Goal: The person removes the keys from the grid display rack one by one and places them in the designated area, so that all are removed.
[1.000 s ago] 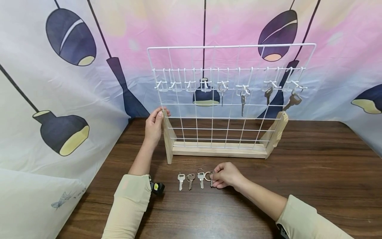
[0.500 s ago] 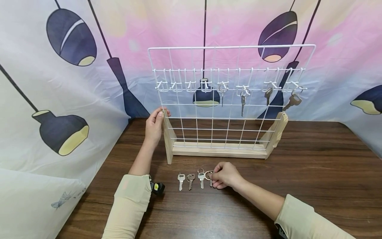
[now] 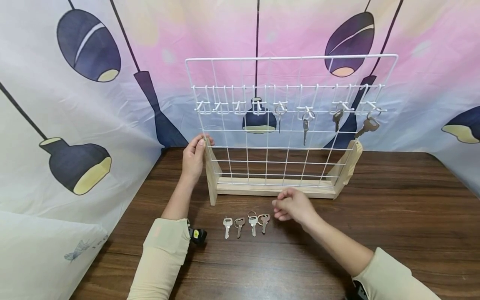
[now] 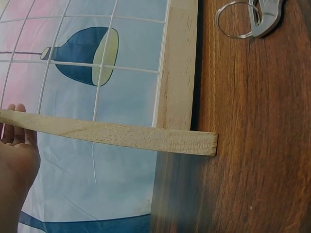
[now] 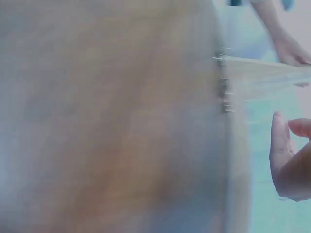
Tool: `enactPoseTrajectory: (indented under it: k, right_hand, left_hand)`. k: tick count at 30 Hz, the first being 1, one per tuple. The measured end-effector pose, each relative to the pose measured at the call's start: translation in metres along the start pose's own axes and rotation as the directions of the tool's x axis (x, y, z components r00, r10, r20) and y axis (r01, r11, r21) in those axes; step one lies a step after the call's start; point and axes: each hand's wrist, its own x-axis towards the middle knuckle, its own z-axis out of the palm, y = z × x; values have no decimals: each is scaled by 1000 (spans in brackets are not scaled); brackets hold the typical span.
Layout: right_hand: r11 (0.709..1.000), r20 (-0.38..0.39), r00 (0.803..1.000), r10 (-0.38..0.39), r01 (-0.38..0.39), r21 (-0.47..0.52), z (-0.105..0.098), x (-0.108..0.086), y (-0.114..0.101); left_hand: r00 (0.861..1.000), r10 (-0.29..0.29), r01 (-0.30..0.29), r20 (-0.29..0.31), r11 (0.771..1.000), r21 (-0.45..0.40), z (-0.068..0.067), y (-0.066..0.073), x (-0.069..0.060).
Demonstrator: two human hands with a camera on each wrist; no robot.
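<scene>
Head view, gripping wooden rack side [image 3: 212, 179] with left hand [image 3: 193, 159], hovering near four keys [image 3: 253, 221] with right hand [image 3: 293, 206] loosely curved

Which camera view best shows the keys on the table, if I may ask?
The head view: all four keys show whole, in a row. The left wrist view shows only one, cut off at the top; the right wrist view is too blurred to tell.
</scene>
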Motion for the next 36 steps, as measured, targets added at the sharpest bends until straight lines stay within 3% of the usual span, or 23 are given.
enactPoseTrajectory:
  k: [2,4,6,9,11,12,14,16,17,18,19,21,23,28,30,36]
  right_hand:
    - [995,-27,994,-104,104,-2,-7,-2,-13]
    - [974,-64,972,-225,225,-15,-13,-4,-27]
    - [937,-115,930,-350,347,-48,-17,-6,-42]
    - [865,-186,844,-502,491,-107,-19,-8,-62]
    - [788,-226,755,-616,580,-208,-19,-7,-73]
    - [732,-232,696,-679,620,-282,-19,-7,-77]
    - [584,-210,558,-803,665,-465,-19,-6,-86]
    - [429,-173,419,-891,656,-621,-17,-4,-93]
    - [370,-153,366,-918,650,-664,-16,-3,-97]
    - [326,-137,326,-935,640,-695,-15,-2,-101]
    - [302,-130,304,-944,635,-711,-14,-1,-105]
    - [296,-139,287,-948,633,-715,-12,1,-112]
    - [312,-161,287,-944,622,-718,-9,4,-119]
    - [383,-224,327,-918,586,-715,-4,13,-129]
    - [396,-237,334,-912,573,-718,-3,17,-131]
    - [382,-252,296,-921,562,-734,-2,20,-139]
  left_hand:
    - [1000,4,-4,-1,1000,2,0,0,0]
    - [1000,8,-8,-1,1000,-1,0,0,1]
    - [1000,11,-11,2,1000,2,0,0,1]
    - [1000,10,-10,1,1000,-2,0,0,2]
    - [1000,10,-10,3,1000,-2,0,-1,2]
    - [1000,10,-10,4,1000,-2,0,-1,2]
    - [1000,12,-12,8,1000,0,1,0,2]
    - [1000,15,-15,13,1000,8,1,0,2]
    - [1000,16,-16,15,1000,9,1,0,2]
    - [1000,18,-18,15,1000,10,1,0,2]
    - [1000,20,-20,15,1000,10,1,0,2]
    - [1000,22,-22,12,1000,9,1,0,2]
    - [1000,22,-22,9,1000,6,0,0,2]
    - [1000,17,-17,4,1000,2,0,-1,1]
    - [1000,18,-18,3,1000,-1,-1,-1,1]
    - [1000,20,-20,7,1000,13,-1,1,-1]
